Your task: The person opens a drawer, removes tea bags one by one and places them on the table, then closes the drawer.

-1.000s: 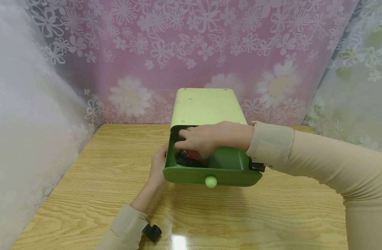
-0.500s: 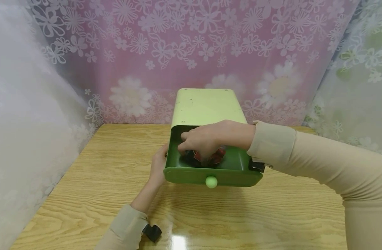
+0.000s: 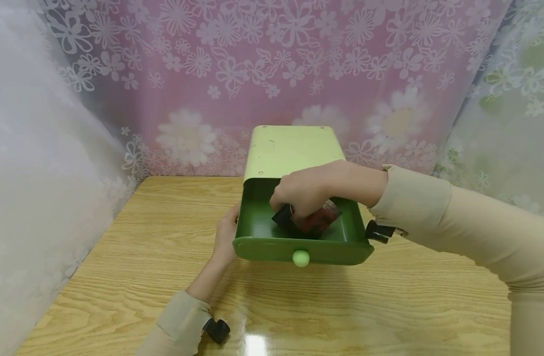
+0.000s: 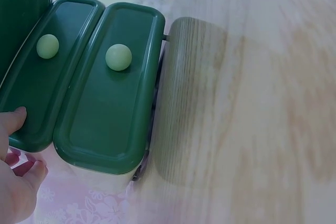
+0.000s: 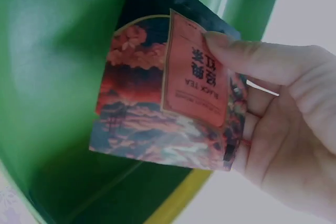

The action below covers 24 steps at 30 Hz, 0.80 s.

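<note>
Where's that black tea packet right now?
In the head view, the black tea packet is just right of centre, held by the right hand in the opening of the pulled-out green drawer, behind its round knob.

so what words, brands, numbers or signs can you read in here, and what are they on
"经典红茶": on the red label of the tea packet, upside down in the right wrist view.
"BLACK TEA": same label, also upside down.
Fine print on that label: too small and blurred to read.
Green drawer fronts: no lettering visible.
</note>
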Each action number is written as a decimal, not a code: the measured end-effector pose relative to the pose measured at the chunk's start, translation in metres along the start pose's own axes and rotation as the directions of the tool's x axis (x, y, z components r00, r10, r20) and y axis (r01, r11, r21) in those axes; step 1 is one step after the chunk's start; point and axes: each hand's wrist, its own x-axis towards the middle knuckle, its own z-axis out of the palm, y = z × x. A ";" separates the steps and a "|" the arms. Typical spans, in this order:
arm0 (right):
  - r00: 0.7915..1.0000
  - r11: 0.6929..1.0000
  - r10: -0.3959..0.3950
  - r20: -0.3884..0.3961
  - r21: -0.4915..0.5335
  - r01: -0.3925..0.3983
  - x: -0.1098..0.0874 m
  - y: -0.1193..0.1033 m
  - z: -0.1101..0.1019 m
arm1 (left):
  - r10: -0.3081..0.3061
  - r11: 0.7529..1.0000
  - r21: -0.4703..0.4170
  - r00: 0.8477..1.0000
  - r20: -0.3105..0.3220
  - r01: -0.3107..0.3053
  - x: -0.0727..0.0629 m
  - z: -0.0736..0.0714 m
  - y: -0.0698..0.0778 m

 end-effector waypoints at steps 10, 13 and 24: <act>0.966 0.992 -0.050 -0.255 0.100 0.078 -0.043 0.016 -0.012 | -0.038 0.999 -0.010 0.999 0.002 0.038 0.000 -0.001 -0.002; 0.932 0.991 -0.033 -0.361 0.108 0.077 -0.061 0.024 -0.011 | -0.048 0.999 -0.014 0.999 -0.004 0.048 0.001 -0.001 -0.002; 0.837 0.860 0.224 -0.499 0.505 0.071 -0.125 0.062 0.026 | -0.054 0.998 -0.020 0.998 0.018 0.055 0.000 0.000 -0.002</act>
